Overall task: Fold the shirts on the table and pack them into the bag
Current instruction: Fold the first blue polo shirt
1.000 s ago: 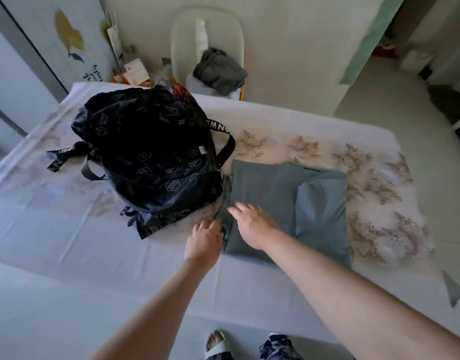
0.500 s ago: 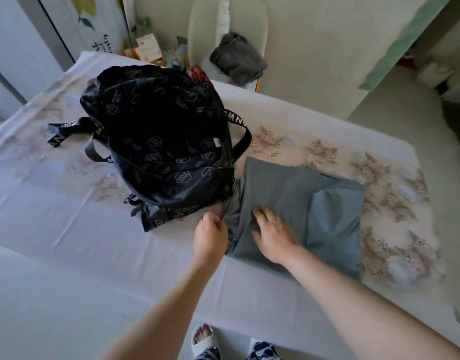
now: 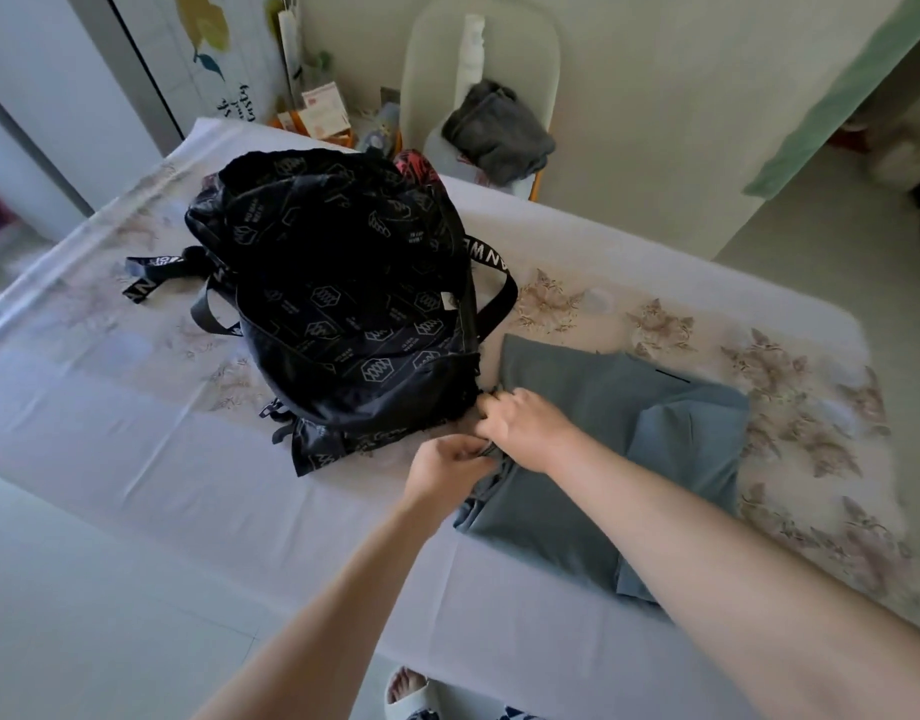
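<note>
My left grip [image 3: 450,467] and right grip [image 3: 525,428] both pinch one edge of the folded grey-blue shirt [image 3: 593,402] beside the black printed bag [image 3: 343,314].

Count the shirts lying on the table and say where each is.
1. The grey-blue shirt lies folded right of the black bag, near the table's front edge. More may be hidden inside the bag.

Pale chair [image 3: 437,59] — grey garment [image 3: 499,132] on it.
</note>
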Demonstrator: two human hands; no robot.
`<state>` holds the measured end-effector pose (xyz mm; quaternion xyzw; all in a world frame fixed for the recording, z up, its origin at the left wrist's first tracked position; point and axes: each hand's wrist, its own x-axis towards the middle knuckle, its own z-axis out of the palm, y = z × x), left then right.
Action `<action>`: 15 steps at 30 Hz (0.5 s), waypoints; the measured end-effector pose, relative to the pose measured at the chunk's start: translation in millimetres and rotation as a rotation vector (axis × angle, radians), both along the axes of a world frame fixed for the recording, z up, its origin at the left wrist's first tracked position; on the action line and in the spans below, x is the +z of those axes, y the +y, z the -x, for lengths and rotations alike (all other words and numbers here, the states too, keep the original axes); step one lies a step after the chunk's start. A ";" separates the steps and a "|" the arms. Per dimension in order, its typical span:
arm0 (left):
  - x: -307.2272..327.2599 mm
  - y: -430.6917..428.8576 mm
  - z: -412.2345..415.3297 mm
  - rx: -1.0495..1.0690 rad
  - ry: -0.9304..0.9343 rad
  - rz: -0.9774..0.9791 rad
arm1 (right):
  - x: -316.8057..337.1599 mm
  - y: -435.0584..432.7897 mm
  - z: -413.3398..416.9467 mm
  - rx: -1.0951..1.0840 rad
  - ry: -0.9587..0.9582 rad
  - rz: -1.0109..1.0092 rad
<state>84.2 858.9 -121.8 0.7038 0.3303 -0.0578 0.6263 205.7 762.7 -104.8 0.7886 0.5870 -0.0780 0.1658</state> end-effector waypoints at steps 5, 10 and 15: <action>18.5 -24.8 -17.5 -0.207 -0.184 -0.235 | 15.7 -61.4 -24.1 -0.186 -0.137 -0.409; 11.1 -59.8 -21.9 -0.603 -0.175 -0.376 | -0.1 -149.7 -12.4 -0.665 -0.031 -0.334; -5.8 -70.9 -16.6 -0.752 -0.026 -0.537 | -17.9 -183.2 -11.9 -0.844 0.124 -0.481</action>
